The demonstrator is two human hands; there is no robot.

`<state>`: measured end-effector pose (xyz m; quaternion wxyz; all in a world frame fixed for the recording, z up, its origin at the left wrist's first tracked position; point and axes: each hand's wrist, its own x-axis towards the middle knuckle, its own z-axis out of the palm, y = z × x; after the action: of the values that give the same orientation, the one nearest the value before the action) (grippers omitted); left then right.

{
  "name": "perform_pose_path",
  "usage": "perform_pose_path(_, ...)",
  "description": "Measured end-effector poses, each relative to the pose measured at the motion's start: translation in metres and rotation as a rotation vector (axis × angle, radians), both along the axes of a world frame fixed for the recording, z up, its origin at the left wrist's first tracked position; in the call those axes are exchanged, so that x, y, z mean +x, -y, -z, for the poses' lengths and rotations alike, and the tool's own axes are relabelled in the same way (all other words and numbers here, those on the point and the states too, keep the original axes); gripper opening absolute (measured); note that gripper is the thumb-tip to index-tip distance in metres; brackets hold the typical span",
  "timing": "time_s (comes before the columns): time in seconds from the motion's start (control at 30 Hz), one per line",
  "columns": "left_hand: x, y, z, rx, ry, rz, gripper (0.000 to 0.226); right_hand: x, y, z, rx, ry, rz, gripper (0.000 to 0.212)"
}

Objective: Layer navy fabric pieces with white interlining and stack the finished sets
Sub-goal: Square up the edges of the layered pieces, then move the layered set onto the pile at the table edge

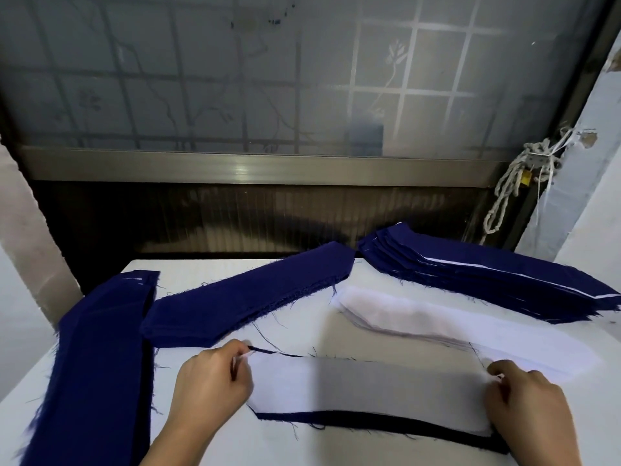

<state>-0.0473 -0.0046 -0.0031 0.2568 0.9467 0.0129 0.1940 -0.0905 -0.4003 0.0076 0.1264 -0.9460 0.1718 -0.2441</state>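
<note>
Frosted window [235,79], knotted rope [524,176] rt.

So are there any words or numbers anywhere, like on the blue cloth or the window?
None can be read.
Blue cloth piles: plain, no print.
White lining under both hands: blank.
Frosted window: only leaf and grid patterns, no letters.
Small yellow tag by the rope: too small to tell whether it carries writing.
</note>
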Motion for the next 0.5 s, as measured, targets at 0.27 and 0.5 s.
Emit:
perform_pose_path(0.27, 0.001, -0.001, -0.002, -0.071, 0.024, -0.022, 0.024, 0.001, 0.003, 0.002, 0.052, 0.106, 0.075, 0.027)
perform_pose_path(0.5, 0.004, -0.002, 0.004, 0.044, -0.002, -0.017, 0.024, 0.001, 0.006, 0.012, -0.041, 0.059, 0.091, 0.024)
